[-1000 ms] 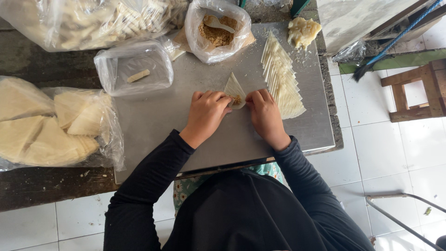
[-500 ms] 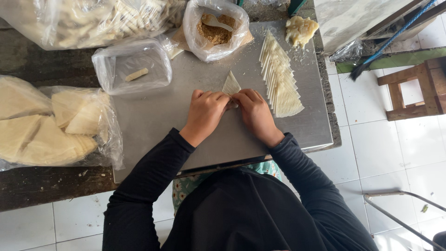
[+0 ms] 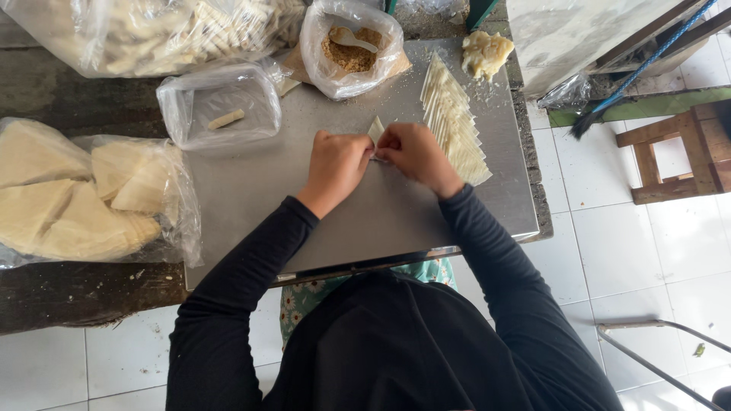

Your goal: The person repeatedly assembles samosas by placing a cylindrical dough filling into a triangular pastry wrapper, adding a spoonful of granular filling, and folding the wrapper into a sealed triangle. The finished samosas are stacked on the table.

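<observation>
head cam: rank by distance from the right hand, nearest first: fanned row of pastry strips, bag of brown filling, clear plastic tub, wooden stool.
From the right hand:
1. Fanned row of pastry strips, just beyond it on the tray.
2. Bag of brown filling, at the tray's far edge.
3. Clear plastic tub, past the left hand.
4. Wooden stool, on the floor.

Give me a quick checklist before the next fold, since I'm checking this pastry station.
1. Both hands on the piece: ok; left hand and right hand pinch the pastry triangle.
2. Filling within reach: ok; bag of brown crumb filling is open, with a spoon in it.
3. Steel tabletop bare beneath the hands: ok.
4. Row of folded triangles beside the right hand: ok.
5. Fold sealed: cannot tell; fingers hide it.
</observation>
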